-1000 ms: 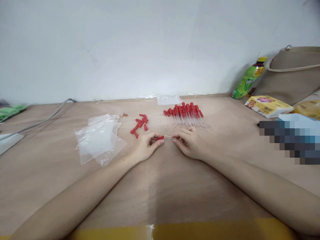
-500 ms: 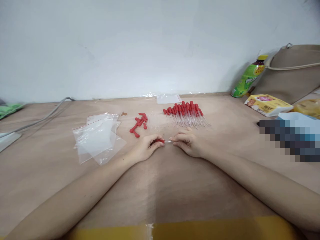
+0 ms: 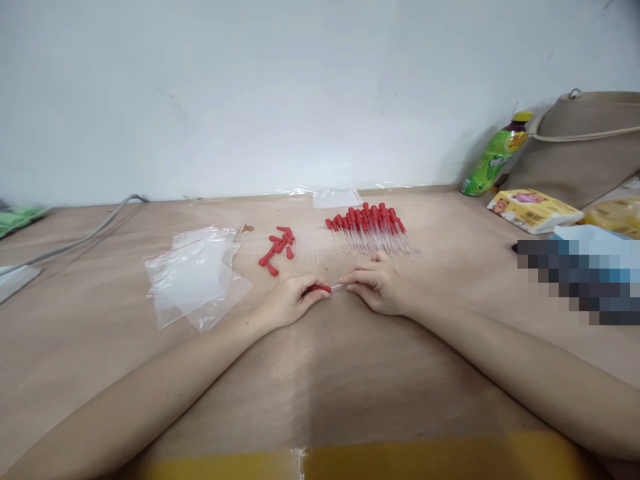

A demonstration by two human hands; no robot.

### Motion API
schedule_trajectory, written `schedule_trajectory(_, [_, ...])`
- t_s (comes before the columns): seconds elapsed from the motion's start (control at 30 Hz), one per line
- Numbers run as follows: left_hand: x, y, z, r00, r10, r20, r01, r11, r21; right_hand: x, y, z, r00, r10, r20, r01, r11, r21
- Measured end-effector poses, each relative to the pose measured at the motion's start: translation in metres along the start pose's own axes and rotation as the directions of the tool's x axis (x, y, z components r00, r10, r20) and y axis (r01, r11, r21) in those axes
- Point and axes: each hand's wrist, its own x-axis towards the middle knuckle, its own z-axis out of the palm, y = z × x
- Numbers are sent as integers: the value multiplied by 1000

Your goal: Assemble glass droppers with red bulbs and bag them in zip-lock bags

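Observation:
Between finger and thumb, my left hand [image 3: 295, 299] pinches a red rubber bulb [image 3: 321, 289]. My right hand [image 3: 376, 285] grips a thin clear dropper tube [image 3: 337, 287], whose left end meets the mouth of the bulb. The tube's other end is hidden in my right fingers. Beyond my left hand lie several loose red bulbs [image 3: 275, 248]. Beside them are clear glass tubes [image 3: 307, 245], hard to make out against the table. Farther right, a row of droppers with red bulbs fitted [image 3: 373, 223] lies with tips toward me.
Clear zip bags [image 3: 193, 277] lie at left, near a grey cable [image 3: 107, 223]. A white packet [image 3: 337, 198] rests by the wall. On the right are a green bottle [image 3: 495, 157], a yellow tissue pack [image 3: 535, 210] and a beige bag [image 3: 585, 147]. Yellow tape [image 3: 400, 460] runs along the front edge.
The bulb and tube have dipped slightly at the left, so the tube now slants a little. My left hand has shifted slightly down; both hands keep their hold.

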Motion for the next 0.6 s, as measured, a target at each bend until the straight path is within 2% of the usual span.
schedule_trajectory(0.2, [0, 0, 1, 1000, -12, -19, 12, 1000, 6, 3, -10, -4, 1000, -22, -16, 20, 995, -101])
schedule_trajectory(0.6, [-1, -1, 1, 1000, 3, -7, -3, 998, 56, 9, -15, 5, 1000, -11, 22, 14, 993, -120])
